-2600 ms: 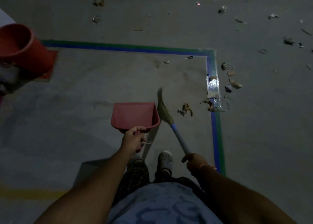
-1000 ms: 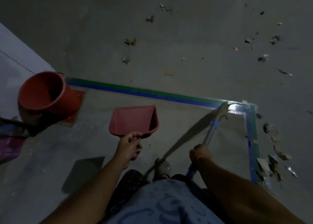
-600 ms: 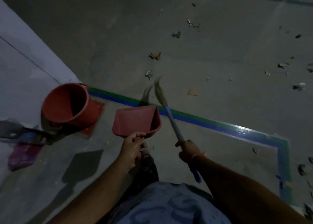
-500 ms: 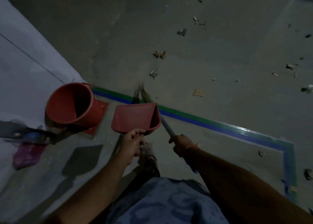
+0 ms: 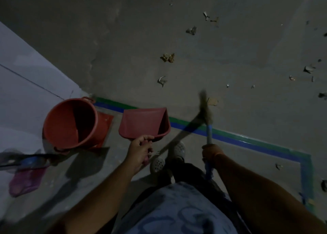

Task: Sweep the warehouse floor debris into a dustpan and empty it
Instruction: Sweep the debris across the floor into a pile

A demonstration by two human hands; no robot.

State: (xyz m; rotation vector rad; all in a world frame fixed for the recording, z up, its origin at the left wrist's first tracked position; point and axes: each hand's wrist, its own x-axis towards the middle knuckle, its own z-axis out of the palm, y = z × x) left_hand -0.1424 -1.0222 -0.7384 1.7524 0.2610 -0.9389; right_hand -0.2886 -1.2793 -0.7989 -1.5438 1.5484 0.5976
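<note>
Red dustpan [image 5: 144, 126] centre, my left grip [image 5: 139, 149] clasps its handle | right grip [image 5: 211, 153] clenches broom [image 5: 206, 113] | debris [image 5: 168, 57] upper right

Blue patterned shirt [image 5: 177, 210], dark trousers [image 5: 185, 173], pale perforated clogs [image 5: 177, 149], bare forearms

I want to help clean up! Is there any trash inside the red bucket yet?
No, the red bucket lies tipped with its mouth open to the camera, and its inside shows only bare red wall, partly in shadow.

Hands [image 5: 140, 149] — dustpan [image 5: 144, 123], broom [image 5: 206, 113]
</note>
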